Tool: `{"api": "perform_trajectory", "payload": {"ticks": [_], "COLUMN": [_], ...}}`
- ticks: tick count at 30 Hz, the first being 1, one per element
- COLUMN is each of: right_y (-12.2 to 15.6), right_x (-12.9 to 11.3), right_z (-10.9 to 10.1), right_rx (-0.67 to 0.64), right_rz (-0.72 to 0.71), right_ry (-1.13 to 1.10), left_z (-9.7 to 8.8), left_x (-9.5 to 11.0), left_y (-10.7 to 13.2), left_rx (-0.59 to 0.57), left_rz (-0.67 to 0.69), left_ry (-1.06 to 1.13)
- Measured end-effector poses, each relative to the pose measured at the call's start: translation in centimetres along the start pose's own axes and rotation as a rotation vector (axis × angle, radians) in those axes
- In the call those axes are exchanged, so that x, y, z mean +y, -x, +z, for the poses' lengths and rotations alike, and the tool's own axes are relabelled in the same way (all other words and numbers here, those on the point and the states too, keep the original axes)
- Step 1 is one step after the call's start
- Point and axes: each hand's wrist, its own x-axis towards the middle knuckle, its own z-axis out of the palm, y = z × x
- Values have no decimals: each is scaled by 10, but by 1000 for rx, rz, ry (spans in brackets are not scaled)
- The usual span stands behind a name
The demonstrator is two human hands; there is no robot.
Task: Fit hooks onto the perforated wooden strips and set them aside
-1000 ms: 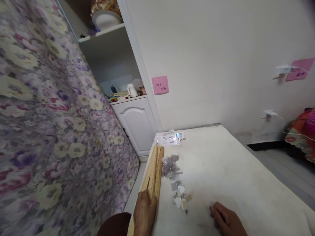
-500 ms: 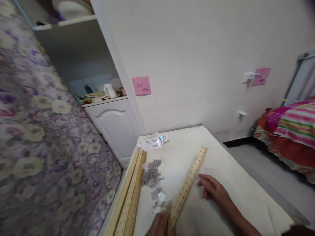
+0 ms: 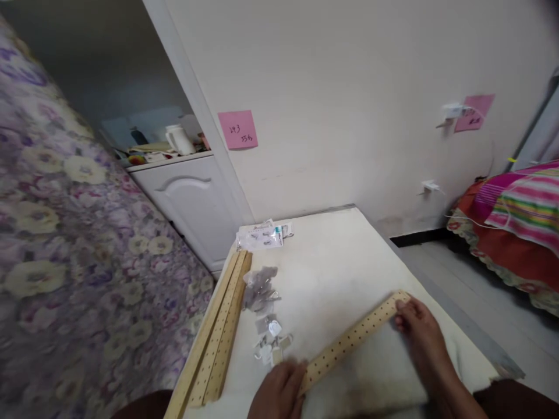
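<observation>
Gripping a dotted strip (image 3: 353,338): left hand (image 3: 278,391) and, apparently, blurred right hand (image 3: 420,326).

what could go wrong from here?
1. The left hand is close to the small pale pieces; moving sideways might scatter them.
2. The right hand has only the end of the perforated strip, so it could slip.
3. The stacked strips lie along the table's left edge; a bump might push one off.

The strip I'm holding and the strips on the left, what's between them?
In the head view, between the held strip and the left strips lie a pile of greyish items and, nearer you, white and cream pieces.
</observation>
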Motion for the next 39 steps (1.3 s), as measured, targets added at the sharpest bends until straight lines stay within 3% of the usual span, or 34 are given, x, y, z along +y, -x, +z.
{"api": "perform_trajectory", "payload": {"ticks": [3, 6, 9, 12, 15, 20, 26, 29, 31, 39], "right_y": [-11, -12, -1, 20, 42, 58, 62, 67, 70, 70], "right_x": [-1, -3, -2, 5, 18, 35, 35, 35, 35, 31], "right_z": [-24, -32, -19, 3, 22, 38, 48, 56, 62, 72], "right_rx": [124, 36, -179, -474, -699, -861, -829, -784, -762, -683], "right_rz": [-147, -297, -547, -832, -970, -955, -899, -867, -857, -843], "right_ry": [500, 815, 847, 844, 873, 933, 965, 974, 972, 981], "left_z": [-8, -9, -10, -18, -33, -37, -7, 1, 2, -1], "left_x": [7, 12, 16, 13, 4, -12, -26, -28, -28, -25], "left_y": [-3, -4, 5, 20, 34, 48, 59, 61, 61, 58], "left_rx": [-118, -198, -186, -105, -9, 119, 468, 634, 664, 597], "left_rz": [-71, -167, -223, -278, -443, -660, -929, -984, -989, -954], "left_ry": [54, 72, 106, 197, 319, 508, 736, 834, 851, 785]}}
